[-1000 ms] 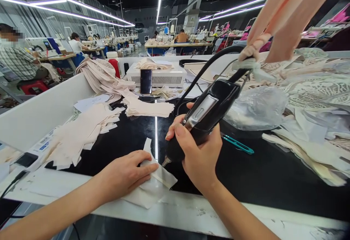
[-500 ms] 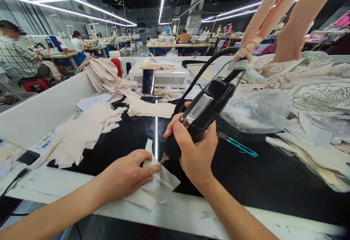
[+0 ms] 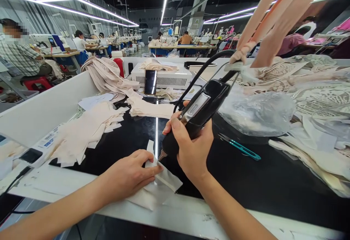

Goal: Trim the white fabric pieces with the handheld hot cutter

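Note:
My right hand (image 3: 191,149) is wrapped around a black corded handheld tool (image 3: 198,110) with a silver lever on its side. The tool tilts downward to the left, and its narrow metal tip (image 3: 162,156) reaches the fabric beside my left fingertips. Under my left hand (image 3: 131,176) lies a small pale cream fabric piece (image 3: 171,180), partly covered by the hand. Those left fingers are stretched out and press the cloth against the table near its front edge. From above, knotted peach fabric strips (image 3: 262,25) hold the tool's cord end.
Stacked cream fabric pieces (image 3: 90,127) lie on the left of the black tabletop (image 3: 246,181). Teal thread snips (image 3: 240,147), a clear plastic bag (image 3: 257,112) and lace pieces (image 3: 314,98) are right. A phone (image 3: 150,81) leans on a white vented box (image 3: 166,76). People sit at sewing machines beyond.
The tool and my right hand have shifted slightly left. My left hand stays on the fabric at about the same place. The view has turned slightly.

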Available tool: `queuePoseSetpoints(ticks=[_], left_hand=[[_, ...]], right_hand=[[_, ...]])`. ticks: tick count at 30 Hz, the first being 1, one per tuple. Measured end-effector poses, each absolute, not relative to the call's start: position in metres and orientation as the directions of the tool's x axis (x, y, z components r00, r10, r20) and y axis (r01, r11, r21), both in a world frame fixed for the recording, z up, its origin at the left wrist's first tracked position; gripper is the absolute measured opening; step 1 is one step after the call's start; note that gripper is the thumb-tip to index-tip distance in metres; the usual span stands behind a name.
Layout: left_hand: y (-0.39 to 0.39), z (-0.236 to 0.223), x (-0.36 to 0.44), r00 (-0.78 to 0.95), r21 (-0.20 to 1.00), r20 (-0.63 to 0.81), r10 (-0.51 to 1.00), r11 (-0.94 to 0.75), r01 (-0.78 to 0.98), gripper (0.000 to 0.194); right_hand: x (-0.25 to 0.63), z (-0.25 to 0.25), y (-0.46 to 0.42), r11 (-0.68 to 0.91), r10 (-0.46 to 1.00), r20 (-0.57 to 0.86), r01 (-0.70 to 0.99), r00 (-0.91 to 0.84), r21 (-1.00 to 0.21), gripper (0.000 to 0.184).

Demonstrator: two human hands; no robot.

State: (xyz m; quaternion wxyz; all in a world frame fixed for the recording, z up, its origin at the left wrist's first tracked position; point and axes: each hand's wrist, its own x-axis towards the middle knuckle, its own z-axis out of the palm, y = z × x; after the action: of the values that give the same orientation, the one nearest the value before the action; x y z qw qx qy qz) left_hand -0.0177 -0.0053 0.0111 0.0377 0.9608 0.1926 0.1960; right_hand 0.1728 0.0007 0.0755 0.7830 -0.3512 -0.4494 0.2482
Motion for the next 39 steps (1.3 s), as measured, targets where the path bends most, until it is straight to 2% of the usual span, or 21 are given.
queuePoseSetpoints(ticks=[19,23,29,35,39], left_hand=[[-0.005,0.01,-0.018,0.844,0.157,0.37,0.388,-0.922,0.355,0.03],[-0.004,0.014,-0.018,0.844,0.215,0.352,0.404,-0.913,0.347,0.03],[0.01,0.026,-0.019,0.82,0.289,0.347,0.454,-0.884,0.367,0.02],[0.028,0.031,-0.017,0.853,0.301,0.384,0.354,-0.921,0.247,0.024],[0.033,0.03,-0.016,0.868,0.309,0.366,0.336,-0.924,0.227,0.024]], right_hand=[[0.167,0.072,0.017,0.636,0.711,0.533,-0.096,0.458,-0.766,0.028],[0.167,0.069,0.018,0.631,0.706,0.529,-0.08,0.47,-0.772,0.028],[0.167,0.065,0.02,0.622,0.704,0.529,-0.052,0.473,-0.781,0.029],[0.167,0.063,0.019,0.614,0.702,0.538,-0.014,0.467,-0.789,0.031],[0.167,0.063,0.018,0.6,0.709,0.536,0.006,0.458,-0.8,0.031]])
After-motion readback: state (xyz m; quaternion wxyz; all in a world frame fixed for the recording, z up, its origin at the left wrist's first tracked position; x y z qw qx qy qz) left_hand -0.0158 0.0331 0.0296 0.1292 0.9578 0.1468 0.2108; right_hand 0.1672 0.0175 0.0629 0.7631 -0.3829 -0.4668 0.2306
